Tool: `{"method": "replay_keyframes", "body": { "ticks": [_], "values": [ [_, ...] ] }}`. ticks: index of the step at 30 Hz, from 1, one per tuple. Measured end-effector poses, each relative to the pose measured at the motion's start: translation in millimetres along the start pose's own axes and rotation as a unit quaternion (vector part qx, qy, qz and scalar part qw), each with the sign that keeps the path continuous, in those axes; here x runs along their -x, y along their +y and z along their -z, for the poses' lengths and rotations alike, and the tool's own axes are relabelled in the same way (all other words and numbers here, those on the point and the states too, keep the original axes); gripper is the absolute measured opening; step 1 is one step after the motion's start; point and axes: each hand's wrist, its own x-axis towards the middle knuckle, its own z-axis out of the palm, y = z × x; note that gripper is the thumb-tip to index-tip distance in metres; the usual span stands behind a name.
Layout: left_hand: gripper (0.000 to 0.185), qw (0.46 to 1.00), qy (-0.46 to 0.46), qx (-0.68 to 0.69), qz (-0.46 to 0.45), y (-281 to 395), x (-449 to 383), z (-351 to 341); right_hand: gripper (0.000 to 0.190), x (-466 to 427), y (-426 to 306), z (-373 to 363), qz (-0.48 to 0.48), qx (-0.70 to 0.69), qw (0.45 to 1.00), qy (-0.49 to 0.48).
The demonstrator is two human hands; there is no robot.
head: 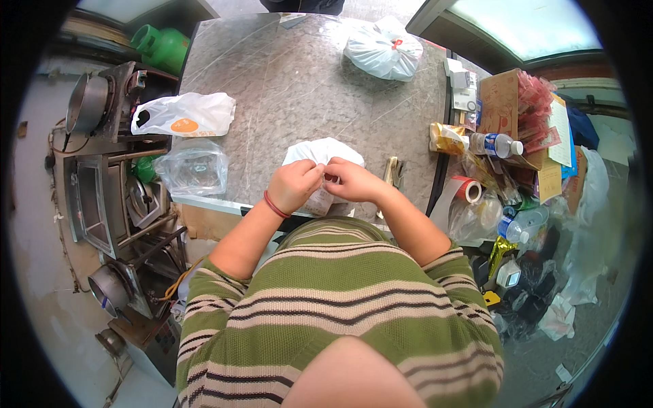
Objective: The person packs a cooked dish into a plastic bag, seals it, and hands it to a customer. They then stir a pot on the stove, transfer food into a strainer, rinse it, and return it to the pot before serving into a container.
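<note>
Close to the table's near edge stands a filled white plastic bag (329, 146), right in front of my body. My left hand (293, 184), with a red band at the wrist, pinches the bag's gathered top. Fingertip to fingertip with it, my right hand (353, 179) grips the same gathered plastic. The fingers hide the exact spot they hold. Below them, a whitish printed slip (320, 201) shows on the bag's near side. Just right of my right hand lies a narrow metal tool (392, 172), perhaps a stapler.
A tied white bag (380, 53) sits at the table's far right. Left lie a white carrier bag (204, 115) and clear plastic bags (199, 168). Bottles (497, 145), a label roll (468, 189) and a cardboard box (497, 102) crowd the right. A person (306, 5) is beyond the table.
</note>
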Motion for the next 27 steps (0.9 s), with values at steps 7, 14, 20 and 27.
{"method": "replay_keyframes", "body": {
  "ticks": [7,14,20,27],
  "values": [
    [0.020,0.999,-0.018,0.000,0.041,7.9,-10.0,-2.2,0.014,-22.1,10.3,0.2,0.009,0.041,0.999,-0.013],
    [0.010,0.997,-0.029,-0.062,-0.023,11.4,-9.7,-0.8,0.039,-6.0,19.6,14.9,0.117,0.081,0.975,0.168],
    [0.014,0.997,-0.028,-0.063,-0.045,10.7,-37.5,7.9,0.043,19.3,61.3,18.7,-0.084,0.039,0.989,0.117],
    [0.015,0.994,-0.045,-0.080,-0.054,-2.8,-64.5,15.6,0.064,10.9,74.5,8.1,-0.193,-0.439,0.841,0.251]
  ]
}}
